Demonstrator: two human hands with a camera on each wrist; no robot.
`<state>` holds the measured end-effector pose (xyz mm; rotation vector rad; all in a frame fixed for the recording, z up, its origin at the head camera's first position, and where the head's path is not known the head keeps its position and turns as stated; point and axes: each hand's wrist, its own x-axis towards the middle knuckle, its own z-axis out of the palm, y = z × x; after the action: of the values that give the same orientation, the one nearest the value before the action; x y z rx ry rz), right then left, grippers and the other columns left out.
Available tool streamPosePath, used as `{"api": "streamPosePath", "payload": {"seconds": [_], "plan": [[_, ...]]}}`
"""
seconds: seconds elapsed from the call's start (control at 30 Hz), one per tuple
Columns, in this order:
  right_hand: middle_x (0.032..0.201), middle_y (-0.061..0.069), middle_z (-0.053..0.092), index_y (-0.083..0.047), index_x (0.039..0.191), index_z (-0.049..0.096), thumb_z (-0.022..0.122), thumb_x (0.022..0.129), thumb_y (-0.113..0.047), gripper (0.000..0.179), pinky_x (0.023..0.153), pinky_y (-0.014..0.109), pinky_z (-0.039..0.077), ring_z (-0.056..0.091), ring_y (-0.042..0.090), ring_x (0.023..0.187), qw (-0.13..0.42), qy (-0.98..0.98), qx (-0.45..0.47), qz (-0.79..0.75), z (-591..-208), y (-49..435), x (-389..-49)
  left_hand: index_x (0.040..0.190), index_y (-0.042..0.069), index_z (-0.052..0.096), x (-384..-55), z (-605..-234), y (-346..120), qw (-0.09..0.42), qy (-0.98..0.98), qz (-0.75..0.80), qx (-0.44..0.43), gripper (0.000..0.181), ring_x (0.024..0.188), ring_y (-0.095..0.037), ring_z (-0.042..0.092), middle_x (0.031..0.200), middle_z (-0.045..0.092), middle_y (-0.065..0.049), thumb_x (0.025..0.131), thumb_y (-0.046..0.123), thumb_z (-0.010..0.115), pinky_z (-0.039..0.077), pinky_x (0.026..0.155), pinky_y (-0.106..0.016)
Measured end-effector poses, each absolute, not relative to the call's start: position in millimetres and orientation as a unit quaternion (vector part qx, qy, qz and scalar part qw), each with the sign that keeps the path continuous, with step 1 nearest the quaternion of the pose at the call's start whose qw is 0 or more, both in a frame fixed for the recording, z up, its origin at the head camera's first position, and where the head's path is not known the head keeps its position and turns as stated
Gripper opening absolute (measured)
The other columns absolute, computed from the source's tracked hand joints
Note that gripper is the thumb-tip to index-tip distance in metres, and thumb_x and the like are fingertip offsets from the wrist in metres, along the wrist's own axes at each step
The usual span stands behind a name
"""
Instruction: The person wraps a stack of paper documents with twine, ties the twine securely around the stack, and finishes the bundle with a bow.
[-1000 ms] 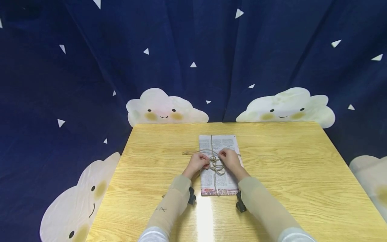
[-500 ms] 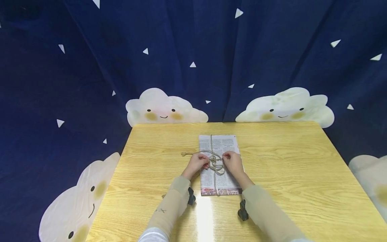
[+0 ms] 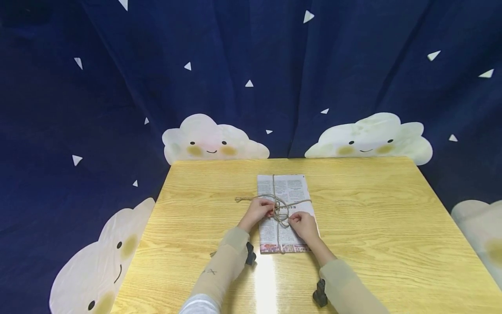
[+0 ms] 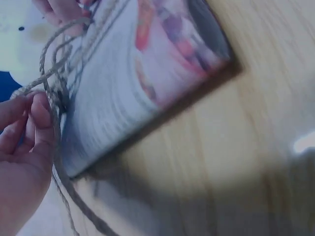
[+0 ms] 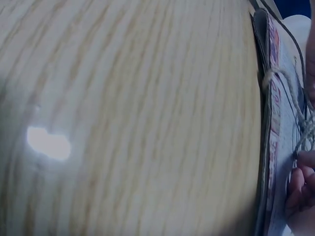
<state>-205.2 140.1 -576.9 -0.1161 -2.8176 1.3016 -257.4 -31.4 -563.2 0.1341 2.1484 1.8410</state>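
Note:
A stack of folded newspapers (image 3: 290, 237) lies on the table, bound lengthwise and crosswise with twine (image 3: 277, 235). Loose loops of the twine gather around a knot near the stack's middle. On the knot's left side, my left hand (image 3: 256, 213) pinches a strand between thumb and fingers, seen close up in the left wrist view with the twine (image 4: 47, 78) at the fingertips. My right hand (image 3: 303, 226) is low on the right of the loops, pinching the edge of one; the right wrist view has this hand (image 5: 301, 196) at its right edge, partly cut off.
The wooden table (image 3: 364, 209) extends around the stack. One loose twine end (image 3: 240, 199) sticks out left past the paper; another strand end shows beside my left forearm. Dark wrist cameras (image 3: 320, 293) hang under both forearms. A navy curtain (image 3: 251, 52) with clouds stands behind.
My right hand has moved from the upper right of the knot down toward its lower right, uncovering the crosswise strand. My left hand has shifted slightly right, closer to the knot.

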Motion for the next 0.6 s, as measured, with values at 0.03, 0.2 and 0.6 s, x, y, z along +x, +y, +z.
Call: {"api": "streamPosePath", "payload": {"seconds": [0.03, 0.2, 0.6], "plan": [[0.062, 0.001, 0.060, -0.002, 0.074, 0.067, 0.069, 0.074, -0.007, 0.006, 0.056, 0.026, 0.045, 0.051, 0.012, 0.056, 0.020, -0.907, -0.038, 0.418, -578.1, 139.6, -205.2, 0.096, -0.014, 0.063, -257.6, -562.7, -29.0, 0.148, 0.756, 0.636, 0.053, 0.018, 0.059, -0.006, 0.055, 0.077, 0.064, -0.016, 0.087, -0.001, 0.055, 0.050, 0.056, -0.020], [0.062, 0.002, 0.059, -0.001, 0.074, 0.065, 0.067, 0.075, -0.005, 0.005, 0.053, 0.023, 0.043, 0.050, 0.011, 0.055, 0.036, -0.903, -0.045, 0.427, -581.9, 139.3, -201.9, 0.089, -0.010, 0.067, -260.2, -557.0, -14.1, 0.113, 0.819, 0.554, 0.101, 0.013, 0.057, -0.002, 0.051, 0.074, 0.065, -0.013, 0.084, 0.001, 0.060, 0.047, 0.054, -0.015], [0.063, 0.002, 0.060, -0.001, 0.074, 0.065, 0.067, 0.076, -0.004, 0.005, 0.052, 0.019, 0.044, 0.052, 0.009, 0.056, 0.061, -0.896, -0.047, 0.437, -587.5, 141.8, -191.4, 0.043, 0.014, 0.037, -256.0, -550.8, 21.3, 0.085, 0.943, 0.283, 0.156, 0.043, 0.038, -0.006, 0.028, 0.041, 0.031, 0.007, 0.077, 0.006, 0.063, 0.024, 0.038, -0.017]]}}
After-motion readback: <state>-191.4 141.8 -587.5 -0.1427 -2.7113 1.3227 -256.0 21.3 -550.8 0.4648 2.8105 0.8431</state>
